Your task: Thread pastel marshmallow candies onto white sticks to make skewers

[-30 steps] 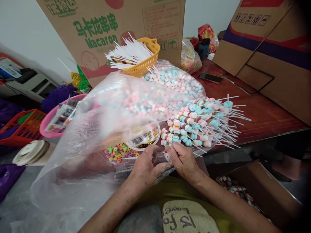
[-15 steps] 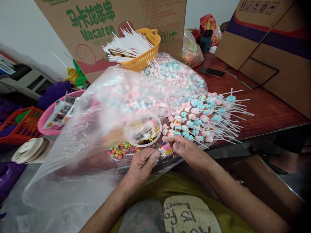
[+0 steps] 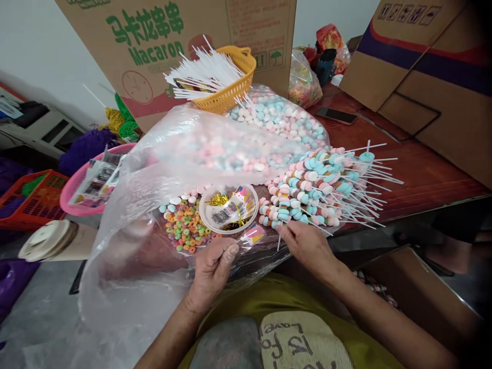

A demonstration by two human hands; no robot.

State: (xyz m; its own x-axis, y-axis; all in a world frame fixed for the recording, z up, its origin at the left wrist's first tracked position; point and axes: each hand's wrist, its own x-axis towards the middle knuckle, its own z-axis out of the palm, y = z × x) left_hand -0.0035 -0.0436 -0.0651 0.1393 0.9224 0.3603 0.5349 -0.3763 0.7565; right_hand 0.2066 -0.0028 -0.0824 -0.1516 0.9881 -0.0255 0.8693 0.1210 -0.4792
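My left hand point(image 3: 215, 264) is closed, with a small printed plastic bag point(image 3: 252, 236) pinched between thumb and finger. The bag's pink and yellow end points toward the pile. My right hand point(image 3: 305, 245) is closed at the near edge of a pile of candy skewers point(image 3: 307, 189), its fingertips pinching a white stick point(image 3: 279, 241). Pink, blue and white candies are threaded on the skewers, and their sticks point right. Left of the pile, a clear round bowl point(image 3: 203, 218) holds printed bags and gold ties. Beside it lie loose colourful ring candies point(image 3: 184, 225).
A big clear plastic bag point(image 3: 161, 128) of pastel candies covers the table's middle. On it rests a yellow basket point(image 3: 230, 95) of white sticks. Cardboard boxes point(image 3: 149, 82) stand behind. A phone point(image 3: 336, 116) lies at the right, a pink basket point(image 3: 71, 187) at the left.
The plastic bag's flap has dropped back, uncovering the bowl and ring candies. My left hand has drawn left with the printed bag; my right hand has left it and gripped a stick.
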